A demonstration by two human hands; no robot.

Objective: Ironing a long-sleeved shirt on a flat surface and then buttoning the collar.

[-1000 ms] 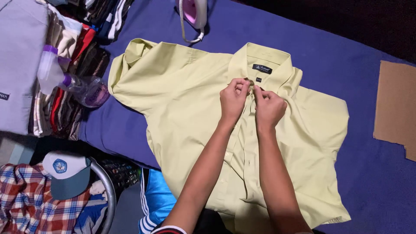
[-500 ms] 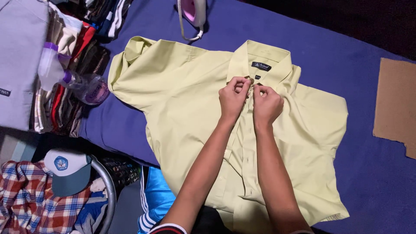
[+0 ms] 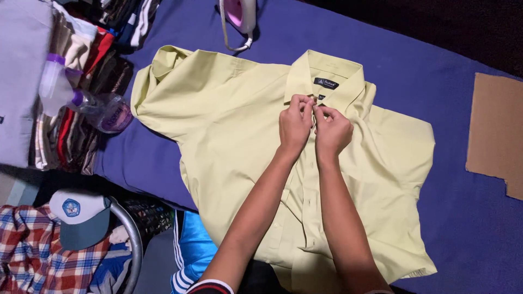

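Two Hands at the Shirt Placket

Two hands meet at the top of a pale yellow shirt [image 3: 239, 136], which lies face up and spread flat on a counter with a blue cover [image 3: 436, 60]. The left hand [image 3: 295, 124] and right hand [image 3: 332, 130] sit side by side, touching, just below the collar [image 3: 327, 76]. Grip state: the fingers of each hand are pressed together, pinching the shirt's front edge at the uppermost button position; the button itself is hidden by the fingers. Both forearms cross the lower shirt front.

Surrounding items:
- Pink-and-white iron [image 3: 239, 13] at the far edge of the counter.
- Clear spray bottle [image 3: 81, 100] on a stack of folded clothes [image 3: 81, 141], left.
- Brown cardboard piece [image 3: 498, 130], right.
- Cap [image 3: 79, 215] on a plaid garment [image 3: 32, 256], lower left.
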